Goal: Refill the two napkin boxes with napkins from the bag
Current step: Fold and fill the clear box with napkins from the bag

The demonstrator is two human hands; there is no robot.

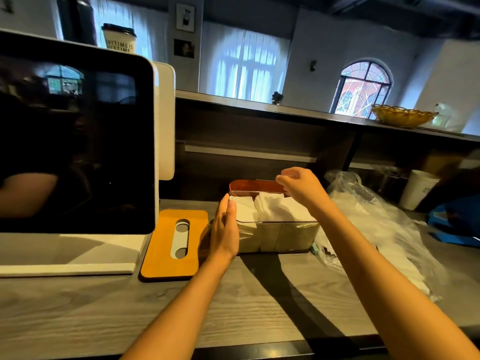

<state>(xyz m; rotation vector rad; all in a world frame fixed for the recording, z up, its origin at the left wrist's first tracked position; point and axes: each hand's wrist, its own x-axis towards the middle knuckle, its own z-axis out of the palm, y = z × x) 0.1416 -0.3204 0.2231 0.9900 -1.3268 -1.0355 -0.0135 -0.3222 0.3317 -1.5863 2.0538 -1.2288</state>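
Seemed to be the step of settling the stack inside the napkin box (278, 236). Needed an even press downward on the napkins (270, 209), corners squared, nothing left above the rim, so that the lid could close afterwards. Rested flat against the left end of the box, fingers straight: the left hand (225, 227). Hovered over the far edge of the box with curled fingers: the right hand (301, 187); could not tell whether anything was pinched.

Counted: one dark screen (75, 141), left of the box; one plastic bag (376, 224), just right of it, napkins inside; one clear box, filled; one orange slotted lid (161, 245), lying just left of it; one brown piece (254, 185), directly behind it, perhaps the second box.
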